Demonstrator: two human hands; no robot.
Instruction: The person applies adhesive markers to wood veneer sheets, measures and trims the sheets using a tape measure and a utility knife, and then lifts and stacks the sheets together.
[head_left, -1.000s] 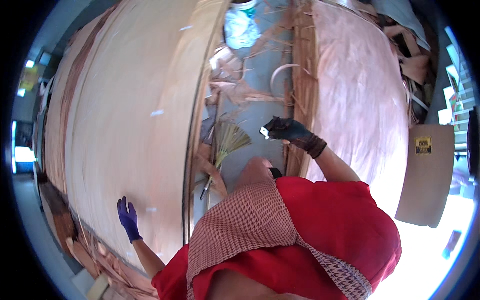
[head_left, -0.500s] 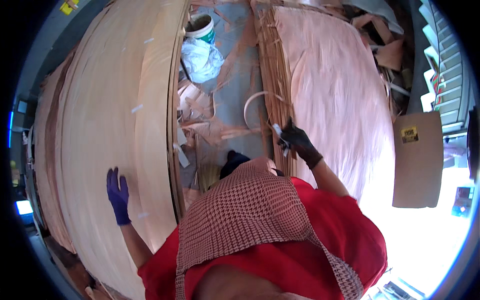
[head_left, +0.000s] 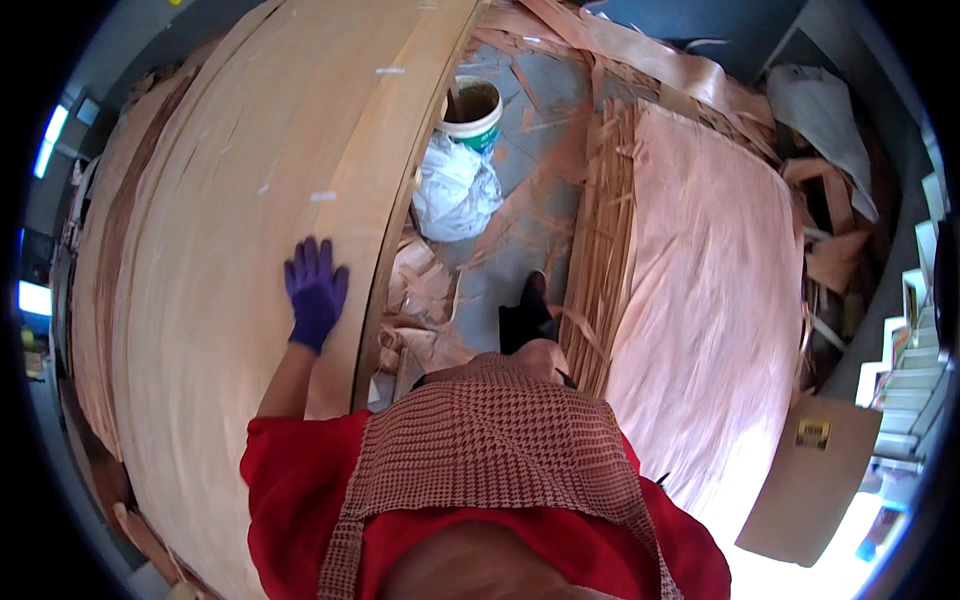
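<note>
The left hand (head_left: 316,295) had its fingers spread on the pale sheet (head_left: 230,330), palm down near its right edge. The right hand's fingers couldn't be made out.

Grey floor (head_left: 485,300), littered | white glare (head_left: 855,530), lower right | bright panels (head_left: 35,298), left

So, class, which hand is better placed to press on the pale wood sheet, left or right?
Probably the left hand: it is spread palm-down over the pale wood sheet, while the right hand can't be made out.
</note>
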